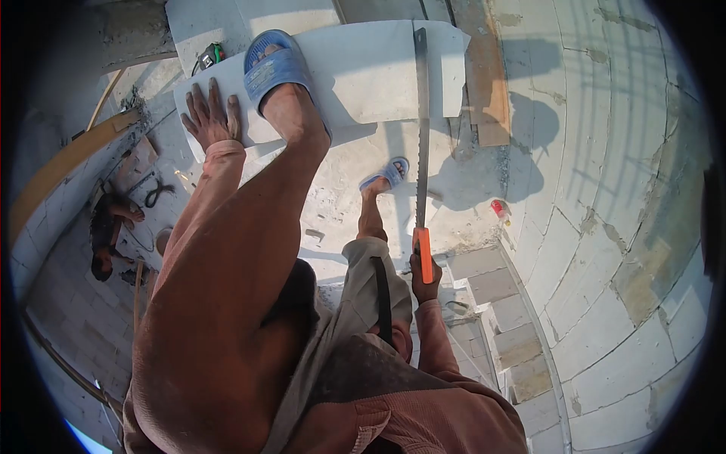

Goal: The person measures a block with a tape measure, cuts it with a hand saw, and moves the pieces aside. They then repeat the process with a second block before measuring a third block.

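Observation:
A long white block point(363, 76) lies across the top of the view. My left hand point(212, 115) rests flat on its left end, fingers spread. Beside that hand, a foot in a blue slipper point(281, 72) presses on the block. My right hand point(426, 281) grips the orange handle of a hand saw point(423, 136). The toothed blade points away from me and crosses the block near its right end, where a thin dark line shows beside the blade. The other foot, in a blue slipper point(386, 174), stands on the floor.
A tape measure point(209, 56) lies behind the block's left end. Wooden boards point(486, 83) are at its right. A block wall point(597, 174) rises on the right, with a red object point(497, 207) near its base. Another person point(110, 223) is at the far left, near a curved plank point(64, 163).

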Available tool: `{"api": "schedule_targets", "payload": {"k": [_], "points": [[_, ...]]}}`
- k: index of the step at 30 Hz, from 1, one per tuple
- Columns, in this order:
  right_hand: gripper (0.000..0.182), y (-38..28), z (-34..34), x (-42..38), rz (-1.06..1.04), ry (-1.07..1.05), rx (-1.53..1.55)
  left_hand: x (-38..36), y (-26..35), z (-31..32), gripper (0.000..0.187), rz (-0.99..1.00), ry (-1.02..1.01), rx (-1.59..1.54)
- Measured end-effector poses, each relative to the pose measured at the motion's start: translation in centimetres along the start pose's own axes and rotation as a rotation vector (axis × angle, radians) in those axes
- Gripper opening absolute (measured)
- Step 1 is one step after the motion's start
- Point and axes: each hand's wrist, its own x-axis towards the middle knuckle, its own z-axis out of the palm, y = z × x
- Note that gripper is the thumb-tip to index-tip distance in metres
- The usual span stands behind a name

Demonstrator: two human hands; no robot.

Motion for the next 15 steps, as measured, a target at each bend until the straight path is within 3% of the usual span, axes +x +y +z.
{"api": "schedule_targets", "payload": {"k": [3, 5, 7, 10, 13, 15], "points": [[0.025, 2.2, -0.9, -1.3, -0.065, 0.008, -0.09, 0.4, 0.3, -0.2, 0.063, 0.004, 0.017, -0.005], [0.022, 1.2, -0.5, 3.3, -0.188, 0.033, -0.084, 0.4, 0.6, -0.4, 0.063, -0.013, -0.003, 0.001], [0.019, -4.9, 0.1, 10.2, -0.057, -0.071, -0.005, -0.2, 0.4, -0.4, 0.063, -0.018, -0.007, 0.01], [0.019, -4.7, 1.8, 11.5, -0.1, -0.016, 0.156, 0.6, 0.3, -0.1, 0.063, -0.03, 0.029, 0.009], [0.02, -2.6, 1.1, 7.2, -0.002, -0.058, 0.115, 0.8, 1.0, -0.1, 0.062, -0.02, 0.006, -0.041], [0.022, 0.7, -0.1, 2.7, -0.057, -0.02, -0.011, 0.3, 0.6, -0.1, 0.062, -0.035, -0.006, 0.004]]}}
